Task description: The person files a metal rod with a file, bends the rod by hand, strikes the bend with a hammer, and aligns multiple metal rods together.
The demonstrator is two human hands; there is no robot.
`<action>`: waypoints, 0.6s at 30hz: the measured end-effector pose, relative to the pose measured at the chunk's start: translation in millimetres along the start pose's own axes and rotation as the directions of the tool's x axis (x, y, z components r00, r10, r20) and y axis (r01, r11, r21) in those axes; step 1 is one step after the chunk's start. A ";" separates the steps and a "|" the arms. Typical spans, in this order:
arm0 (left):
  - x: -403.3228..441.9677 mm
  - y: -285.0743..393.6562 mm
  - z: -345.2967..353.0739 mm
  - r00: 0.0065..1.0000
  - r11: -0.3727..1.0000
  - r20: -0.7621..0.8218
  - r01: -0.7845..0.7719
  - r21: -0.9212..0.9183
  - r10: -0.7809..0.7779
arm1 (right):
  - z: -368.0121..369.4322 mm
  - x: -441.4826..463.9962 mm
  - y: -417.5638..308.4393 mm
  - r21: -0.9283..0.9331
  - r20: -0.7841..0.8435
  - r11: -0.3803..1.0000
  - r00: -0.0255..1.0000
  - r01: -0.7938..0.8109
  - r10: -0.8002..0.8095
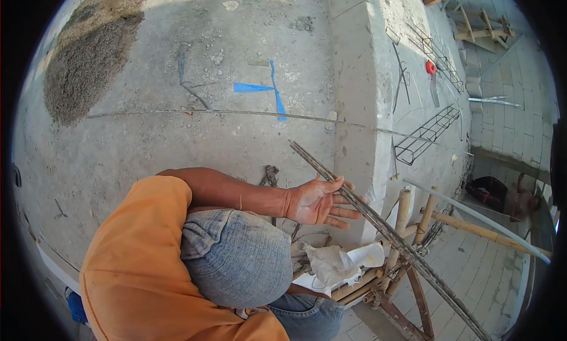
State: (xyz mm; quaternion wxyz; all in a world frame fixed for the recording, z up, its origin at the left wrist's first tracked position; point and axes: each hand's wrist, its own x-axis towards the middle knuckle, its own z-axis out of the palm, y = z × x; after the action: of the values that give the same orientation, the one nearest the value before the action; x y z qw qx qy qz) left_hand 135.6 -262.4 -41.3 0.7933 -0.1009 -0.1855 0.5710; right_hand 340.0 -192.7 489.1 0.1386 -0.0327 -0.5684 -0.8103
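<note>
My left hand [322, 204] reaches out palm up from an orange sleeve [171, 193], past my denim-covered knee [242, 258]. A bundle of long thin steel bars [384, 227] slants across its fingers, with the thumb against the bars and the fingers stretched out beneath. The near end of the bundle juts past the thumb over the floor; the far end runs down to the lower right, over a bamboo frame [394, 264]. Beyond the knee, pincers or a similar dark tool [270, 175] lie on the concrete. My right hand is hidden behind my body and legs.
A long rod [236, 111] crosses the floor and low concrete ledge [357, 104]. Blue strips [276, 93] and a gravel pile [88, 57] lie beyond. On the right are a wire rebar cage [428, 134], red tape measure [430, 67] and crumpled white sack [336, 263].
</note>
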 end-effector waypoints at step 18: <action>-36.9 28.1 -32.4 0.901 0.968 -0.370 -0.252 -0.020 0.227 | 66.5 3.4 -27.6 0.311 0.225 0.950 0.970 0.021 -0.095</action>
State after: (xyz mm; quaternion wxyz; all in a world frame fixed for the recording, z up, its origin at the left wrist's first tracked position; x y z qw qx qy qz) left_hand 114.2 -286.3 -87.9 0.7339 -0.2537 -0.0401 0.6288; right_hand 322.5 -122.8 488.1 0.0490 -0.0903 -0.7002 -0.7065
